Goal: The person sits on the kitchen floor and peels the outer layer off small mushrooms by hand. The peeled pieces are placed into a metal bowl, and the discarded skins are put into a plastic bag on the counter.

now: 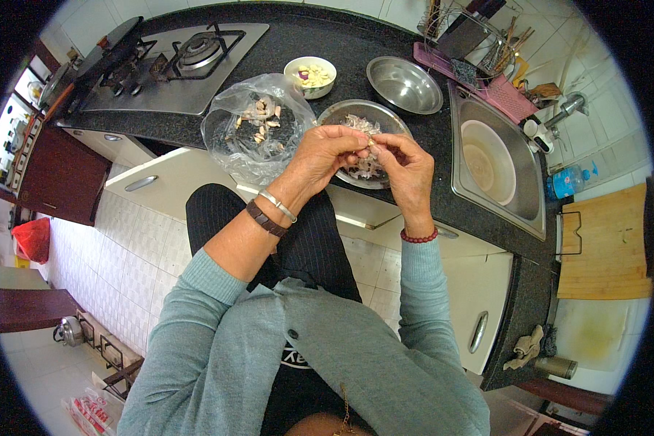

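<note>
My left hand (327, 150) and my right hand (409, 163) meet over a steel bowl (335, 111) of papery garlic skins (364, 124). Between the fingertips of both hands is a small garlic clove (370, 142), mostly covered by the fingers. To the left lies a clear plastic bag (223, 122) with several unpeeled garlic cloves (261, 131) on it. Behind the bag, a white bowl (319, 94) contains peeled cloves (312, 75). A second steel bowl (403, 84), with nothing visible inside, stands behind the skins.
A gas stove (201, 52) is at the far left of the dark countertop (349, 41). On the right, a steel sink (528, 201) holds a white basin (504, 188). A pink drying rack (509, 98), a blue bottle (567, 182) and a wooden cutting board (602, 245) stand around it. An open cabinet drawer (158, 182) juts out by my knees.
</note>
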A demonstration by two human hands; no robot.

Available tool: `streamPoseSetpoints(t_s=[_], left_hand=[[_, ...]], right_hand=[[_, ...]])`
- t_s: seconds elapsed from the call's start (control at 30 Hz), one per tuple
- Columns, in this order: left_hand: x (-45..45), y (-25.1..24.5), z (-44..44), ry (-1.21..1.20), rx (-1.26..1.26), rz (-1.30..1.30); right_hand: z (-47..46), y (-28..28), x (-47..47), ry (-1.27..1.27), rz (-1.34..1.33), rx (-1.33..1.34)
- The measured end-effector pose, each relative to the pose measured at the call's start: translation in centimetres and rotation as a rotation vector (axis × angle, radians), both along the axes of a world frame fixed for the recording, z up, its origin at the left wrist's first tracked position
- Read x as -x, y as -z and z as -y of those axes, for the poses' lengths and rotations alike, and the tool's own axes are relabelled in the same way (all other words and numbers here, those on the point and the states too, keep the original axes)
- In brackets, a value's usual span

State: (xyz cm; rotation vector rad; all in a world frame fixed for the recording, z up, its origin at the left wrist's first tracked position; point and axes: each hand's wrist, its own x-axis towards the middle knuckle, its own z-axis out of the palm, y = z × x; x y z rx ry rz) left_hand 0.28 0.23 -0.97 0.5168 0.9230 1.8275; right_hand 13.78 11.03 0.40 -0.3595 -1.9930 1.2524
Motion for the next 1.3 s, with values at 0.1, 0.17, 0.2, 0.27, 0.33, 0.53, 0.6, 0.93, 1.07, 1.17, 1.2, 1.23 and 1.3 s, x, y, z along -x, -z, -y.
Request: streamPoseSetpoints(t_s=[0.1,0.17,0.2,0.27,0.33,0.53,0.6,0.93,1.07,1.17,1.2,1.23,1.3], left_hand=[[-0.1,-0.2,0.2,-0.025,0.044,-0.086],[-0.2,-0.2,0.3,-0.052,0.061,-0.168],[-0.3,-0.2,0.2,-0.065,0.061,-0.215],[-0.4,-0.2,0.2,-0.09,0.059,-0.29],[-0.5,-0.3,0.2,-0.114,0.058,-0.346],[-1.0,-1.6,0.6,-0.152,0.123,-0.476],[-1.0,-1.5,0.7,-0.163,0.136,-0.507],[-1.1,-0.7,0.1,-0.143,0.049,-0.289],[-1.3,-0.6,0.0,-0.119,0.007,-0.231],[-1.4,-0.9,0.1,-0.137,0.025,-0.263],[-1.6,-1.0,0.0,-0.151,0.033,-0.29],[-1.7,-1.1,0.0,-0.166,0.041,-0.317],[-1.7,-1.0,0.0,-0.177,0.041,-0.38]], right_hand=[[0.1,0.0,0.0,0.007,0.016,-0.007],[0.3,0.1,0.1,0.016,-0.01,-0.021],[0.3,0.1,0.0,0.024,-0.023,-0.028],[0.4,0.0,-0.1,0.02,-0.021,-0.024],[0.3,-0.1,-0.2,0.011,-0.027,-0.036],[0.7,-0.6,-0.3,0.018,-0.024,-0.081],[0.9,-0.6,-0.3,0.028,-0.028,-0.112],[0.8,0.3,0.1,-0.083,-0.137,0.379],[0.6,1.2,0.5,-0.219,-0.253,0.666],[0.7,1.3,0.6,-0.292,-0.309,0.8],[0.7,1.3,0.6,-0.312,-0.33,0.837],[0.6,1.4,0.7,-0.315,-0.345,0.866],[0.3,1.8,0.8,-0.323,-0.376,0.925]])
